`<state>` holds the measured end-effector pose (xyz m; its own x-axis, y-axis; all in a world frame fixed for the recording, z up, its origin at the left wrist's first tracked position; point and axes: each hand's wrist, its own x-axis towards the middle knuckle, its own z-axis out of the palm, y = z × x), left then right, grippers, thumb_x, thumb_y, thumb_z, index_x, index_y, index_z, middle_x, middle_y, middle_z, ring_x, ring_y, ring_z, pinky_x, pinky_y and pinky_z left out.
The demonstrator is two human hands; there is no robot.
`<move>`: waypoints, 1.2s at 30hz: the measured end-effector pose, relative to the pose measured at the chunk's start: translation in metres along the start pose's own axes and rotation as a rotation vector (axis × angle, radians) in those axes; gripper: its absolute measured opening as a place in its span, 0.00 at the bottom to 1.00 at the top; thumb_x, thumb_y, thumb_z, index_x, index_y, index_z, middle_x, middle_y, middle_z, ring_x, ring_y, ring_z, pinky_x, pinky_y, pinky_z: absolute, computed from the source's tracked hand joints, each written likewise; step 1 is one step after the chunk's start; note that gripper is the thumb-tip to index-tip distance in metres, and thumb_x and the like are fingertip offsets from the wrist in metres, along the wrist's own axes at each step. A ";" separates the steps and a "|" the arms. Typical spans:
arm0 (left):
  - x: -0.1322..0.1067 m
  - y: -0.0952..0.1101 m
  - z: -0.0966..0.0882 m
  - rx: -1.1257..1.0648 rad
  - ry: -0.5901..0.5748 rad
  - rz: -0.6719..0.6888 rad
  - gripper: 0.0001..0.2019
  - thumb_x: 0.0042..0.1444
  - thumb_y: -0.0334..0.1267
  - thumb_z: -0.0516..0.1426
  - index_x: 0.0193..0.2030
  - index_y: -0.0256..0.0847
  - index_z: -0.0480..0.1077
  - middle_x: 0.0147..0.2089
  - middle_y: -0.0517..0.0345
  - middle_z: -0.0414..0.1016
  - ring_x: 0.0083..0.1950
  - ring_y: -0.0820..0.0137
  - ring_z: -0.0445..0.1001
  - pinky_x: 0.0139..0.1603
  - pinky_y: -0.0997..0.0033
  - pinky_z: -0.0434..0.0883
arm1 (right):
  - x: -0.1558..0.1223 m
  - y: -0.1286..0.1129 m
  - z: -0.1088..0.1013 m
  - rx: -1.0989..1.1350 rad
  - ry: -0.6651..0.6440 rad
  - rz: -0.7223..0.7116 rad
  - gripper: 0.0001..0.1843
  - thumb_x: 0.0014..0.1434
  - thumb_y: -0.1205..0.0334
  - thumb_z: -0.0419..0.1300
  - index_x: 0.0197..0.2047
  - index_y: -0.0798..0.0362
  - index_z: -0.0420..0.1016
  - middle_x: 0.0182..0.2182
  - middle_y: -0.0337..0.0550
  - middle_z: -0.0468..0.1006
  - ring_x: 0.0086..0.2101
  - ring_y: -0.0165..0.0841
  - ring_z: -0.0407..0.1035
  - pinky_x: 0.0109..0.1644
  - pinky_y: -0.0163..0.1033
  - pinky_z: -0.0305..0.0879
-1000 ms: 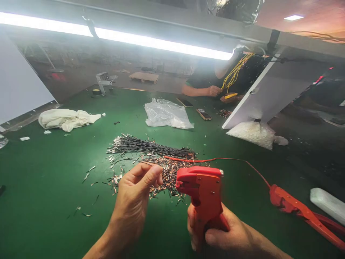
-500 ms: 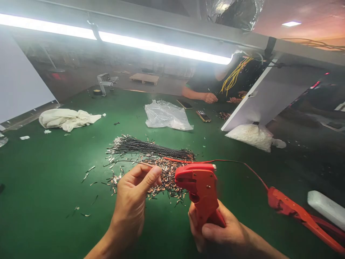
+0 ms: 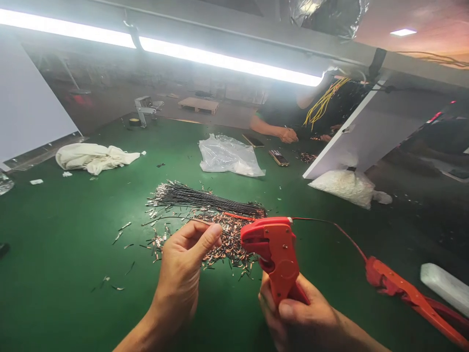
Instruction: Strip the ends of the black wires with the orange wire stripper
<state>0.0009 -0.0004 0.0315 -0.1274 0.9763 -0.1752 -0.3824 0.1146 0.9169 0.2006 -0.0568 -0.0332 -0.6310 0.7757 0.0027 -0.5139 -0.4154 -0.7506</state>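
My left hand (image 3: pixel 181 269) is closed, thumb and fingers pinching a thin black wire (image 3: pixel 163 218). One end of the wire trails off to the left; the other points toward the jaws of a red wire stripper (image 3: pixel 284 256). My right hand (image 3: pixel 308 313) is wrapped round the stripper's handles, its jaws facing left. Whether the wire's tip is inside the jaws I cannot tell. Behind both hands lies a bundle of black wires (image 3: pixel 205 198) with metal terminals at the left end. Below the bundle spreads a pile of cut wire ends (image 3: pixel 232 239), partly covered by my left hand.
A second red hand tool (image 3: pixel 414 296) and a white block (image 3: pixel 445 283) lie at right. Farther back are a clear plastic bag (image 3: pixel 230 156), a cloth (image 3: pixel 97 159), phones and a bag of white bits (image 3: pixel 346 188). A co-worker's hand (image 3: pixel 287 135) is across the table.
The wire stripper in my right hand has risen slightly. My left hand keeps its pinch on the wire. The whole view has shifted a little.
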 end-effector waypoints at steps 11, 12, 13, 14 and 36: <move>0.000 0.000 -0.001 -0.001 -0.027 -0.028 0.16 0.39 0.47 0.71 0.23 0.38 0.74 0.24 0.61 0.72 0.29 0.77 0.67 0.34 0.78 0.66 | -0.003 0.004 -0.001 -0.032 0.116 0.016 0.17 0.54 0.52 0.66 0.31 0.55 0.65 0.18 0.31 0.60 0.16 0.21 0.54 0.17 0.25 0.58; 0.001 0.000 -0.001 0.001 -0.028 -0.029 0.16 0.39 0.47 0.71 0.23 0.38 0.74 0.25 0.61 0.72 0.30 0.76 0.68 0.34 0.78 0.66 | -0.003 0.004 -0.002 -0.049 0.138 0.008 0.18 0.54 0.52 0.66 0.31 0.55 0.66 0.18 0.32 0.60 0.16 0.21 0.54 0.17 0.25 0.58; 0.001 0.000 -0.001 0.002 -0.029 -0.030 0.16 0.39 0.47 0.71 0.23 0.38 0.75 0.25 0.61 0.73 0.30 0.76 0.68 0.34 0.78 0.66 | -0.003 0.005 -0.002 -0.062 0.147 0.006 0.18 0.54 0.51 0.66 0.31 0.56 0.66 0.18 0.32 0.60 0.16 0.21 0.54 0.17 0.25 0.58; 0.001 -0.001 -0.001 0.003 -0.029 -0.032 0.15 0.39 0.47 0.71 0.24 0.38 0.75 0.25 0.61 0.73 0.30 0.76 0.68 0.34 0.78 0.66 | -0.004 0.005 -0.002 -0.070 0.149 0.009 0.18 0.54 0.51 0.66 0.31 0.56 0.66 0.18 0.32 0.61 0.15 0.21 0.54 0.17 0.25 0.58; 0.002 -0.004 0.001 -0.032 -0.048 -0.080 0.17 0.38 0.48 0.71 0.23 0.38 0.74 0.24 0.63 0.70 0.30 0.77 0.66 0.35 0.78 0.64 | -0.004 -0.003 0.006 -0.032 0.115 0.002 0.18 0.56 0.49 0.65 0.36 0.56 0.69 0.21 0.35 0.66 0.19 0.23 0.59 0.23 0.28 0.62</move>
<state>0.0032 0.0010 0.0278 -0.0513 0.9720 -0.2291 -0.4185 0.1874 0.8887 0.2012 -0.0614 -0.0267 -0.5603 0.8250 -0.0733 -0.4928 -0.4032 -0.7711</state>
